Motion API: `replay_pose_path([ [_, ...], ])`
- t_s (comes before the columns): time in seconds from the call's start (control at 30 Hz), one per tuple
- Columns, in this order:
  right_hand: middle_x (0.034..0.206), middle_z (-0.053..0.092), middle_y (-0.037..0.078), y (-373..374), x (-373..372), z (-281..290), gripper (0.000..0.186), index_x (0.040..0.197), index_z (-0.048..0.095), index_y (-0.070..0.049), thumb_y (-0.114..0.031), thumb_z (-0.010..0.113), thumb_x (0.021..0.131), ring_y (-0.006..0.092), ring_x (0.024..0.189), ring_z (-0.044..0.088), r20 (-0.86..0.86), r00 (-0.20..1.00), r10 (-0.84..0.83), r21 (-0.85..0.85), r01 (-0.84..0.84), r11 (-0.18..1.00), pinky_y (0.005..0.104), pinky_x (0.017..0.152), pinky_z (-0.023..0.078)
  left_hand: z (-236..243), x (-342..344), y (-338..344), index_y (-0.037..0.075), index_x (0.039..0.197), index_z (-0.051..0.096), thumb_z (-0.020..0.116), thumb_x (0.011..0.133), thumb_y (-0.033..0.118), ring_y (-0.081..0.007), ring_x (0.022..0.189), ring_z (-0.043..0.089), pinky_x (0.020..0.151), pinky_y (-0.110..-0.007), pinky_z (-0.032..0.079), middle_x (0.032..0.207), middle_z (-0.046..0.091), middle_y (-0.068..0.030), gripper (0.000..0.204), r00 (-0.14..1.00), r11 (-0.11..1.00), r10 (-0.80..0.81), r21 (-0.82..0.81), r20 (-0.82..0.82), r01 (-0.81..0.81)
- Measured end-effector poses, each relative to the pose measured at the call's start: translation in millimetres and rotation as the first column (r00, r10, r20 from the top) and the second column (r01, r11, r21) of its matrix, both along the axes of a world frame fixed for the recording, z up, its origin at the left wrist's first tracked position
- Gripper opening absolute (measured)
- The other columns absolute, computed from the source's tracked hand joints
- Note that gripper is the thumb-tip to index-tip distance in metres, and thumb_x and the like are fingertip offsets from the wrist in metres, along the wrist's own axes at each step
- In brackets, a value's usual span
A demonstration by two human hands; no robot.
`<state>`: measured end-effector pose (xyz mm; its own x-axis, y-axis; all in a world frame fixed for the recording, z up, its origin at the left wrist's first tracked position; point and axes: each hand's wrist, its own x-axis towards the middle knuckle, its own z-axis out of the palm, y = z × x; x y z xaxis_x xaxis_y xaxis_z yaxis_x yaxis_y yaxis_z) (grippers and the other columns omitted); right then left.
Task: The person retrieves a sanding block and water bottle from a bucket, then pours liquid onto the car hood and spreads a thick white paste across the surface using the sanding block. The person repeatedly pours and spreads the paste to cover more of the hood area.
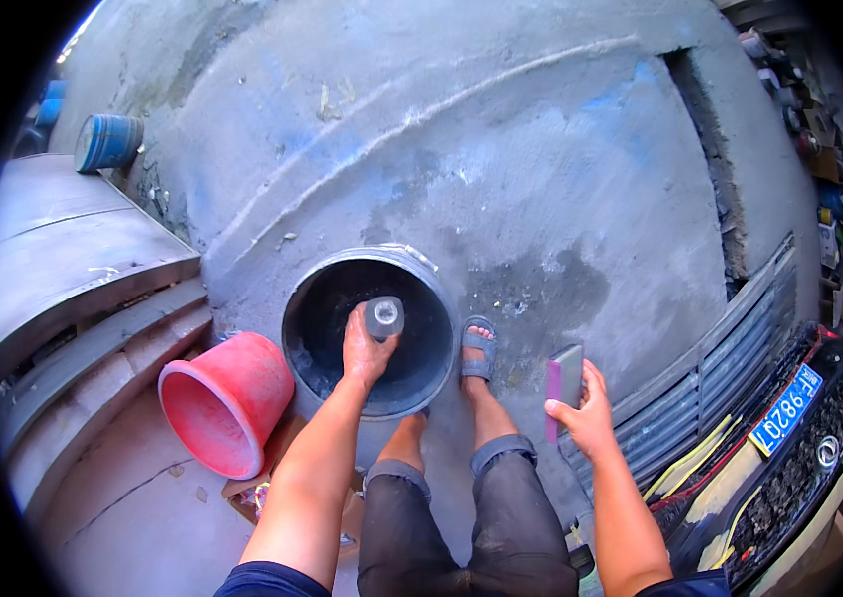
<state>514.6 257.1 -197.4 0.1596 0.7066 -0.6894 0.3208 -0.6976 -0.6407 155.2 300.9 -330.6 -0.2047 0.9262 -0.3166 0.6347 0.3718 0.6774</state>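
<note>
Clutching a clear container [384, 316], left hand [367, 352] curled snug around it over a black tub [419, 363]; right hand [590, 413], well apart from that, has a grey-and-purple block [567, 383] pinched between thumb and fingers.

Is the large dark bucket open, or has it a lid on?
Open: no lid covers the bucket; its inside shows around the left hand.

Diffuse, bluish daylight lit the concrete floor [501, 149] with soft shadows; white glare edged the upper left rim. The black tub [327, 298] was dim inside, a highlight marking the rounded grey object [384, 318]. Fisheye distortion curved the steps [113, 388]; blackness filled the corners.
</note>
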Motion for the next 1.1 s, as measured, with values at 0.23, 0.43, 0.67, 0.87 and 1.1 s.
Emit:
replay_pose_path([
  [0.23, 0.148, 0.031, 0.023, 28.1, -94.3, 147.8, 0.096, 0.138, 0.040, 0.006, -0.035, 0.083, 0.063, 0.0345, 0.140, 0.032, -0.036, 0.934, 0.357, 0.283, -0.333, 0.899, 0.0393, 0.114, 0.030, 138.5, 3.3, 4.6, 0.006, 0.128, 0.046, 0.080, 0.066, 0.008, -0.0364, 0.116, 0.054, 0.101, -0.042, 0.044, 0.121, 0.055, -0.0170, 0.071, 0.977, 0.947, -0.214, 0.247, 0.003, 0.207],
  [0.43, 0.147, 0.030, 0.024, 8.8, -140.5, 271.9, 0.086, 0.134, 0.043, 0.001, -0.032, 0.081, 0.064, 0.0418, 0.138, 0.032, 0.170, 0.818, 0.550, 0.591, -0.532, 0.607, 0.0439, 0.113, 0.032, 226.3, 16.8, 0.6, 0.006, 0.131, 0.055, 0.064, 0.086, 0.017, -0.0271, 0.116, 0.055, 0.102, -0.037, 0.041, 0.124, 0.059, -0.0151, 0.047, 0.818, 0.944, -0.290, 0.287, 0.497, 0.160],
  [0.67, 0.147, 0.029, 0.026, -68.1, -134.7, 339.8, 0.088, 0.137, 0.039, 0.007, -0.022, 0.076, 0.062, 0.0425, 0.124, 0.044, 0.369, 0.833, 0.412, 0.610, -0.552, 0.569, 0.0463, 0.107, 0.038, 268.6, 50.7, -33.8, 0.005, 0.126, 0.056, 0.068, 0.083, 0.033, -0.0299, 0.122, 0.049, 0.105, -0.043, 0.037, 0.129, 0.052, -0.0132, 0.052, 0.639, 0.406, -0.703, 0.561, -0.314, 0.722],
  [0.87, 0.146, 0.032, 0.027, -161.5, -73.4, 421.9, 0.074, 0.126, 0.049, 0.006, -0.014, 0.074, 0.059, 0.0440, 0.120, 0.047, 0.581, 0.613, 0.535, 0.288, -0.770, 0.569, 0.0476, 0.101, 0.043, 382.2, 118.7, -76.2, 0.000, 0.133, 0.045, 0.072, 0.077, 0.024, -0.0396, 0.116, 0.052, 0.100, -0.047, 0.042, 0.122, 0.055, -0.0210, 0.067, 0.342, 0.298, -0.939, 0.398, -0.042, 0.868],
  [1.1, 0.148, 0.029, 0.025, -249.5, 4.6, 466.4, 0.069, 0.125, 0.051, 0.006, -0.018, 0.074, 0.064, 0.0406, 0.121, 0.046, 0.605, 0.686, 0.403, 0.255, -0.647, 0.718, 0.0444, 0.100, 0.045, 443.9, 221.8, -126.2, 0.003, 0.129, 0.046, 0.075, 0.073, 0.023, -0.0424, 0.111, 0.054, 0.094, -0.048, 0.046, 0.117, 0.053, -0.0218, 0.067, 0.079, 0.045, -0.994, 0.377, -0.075, 0.925],
])
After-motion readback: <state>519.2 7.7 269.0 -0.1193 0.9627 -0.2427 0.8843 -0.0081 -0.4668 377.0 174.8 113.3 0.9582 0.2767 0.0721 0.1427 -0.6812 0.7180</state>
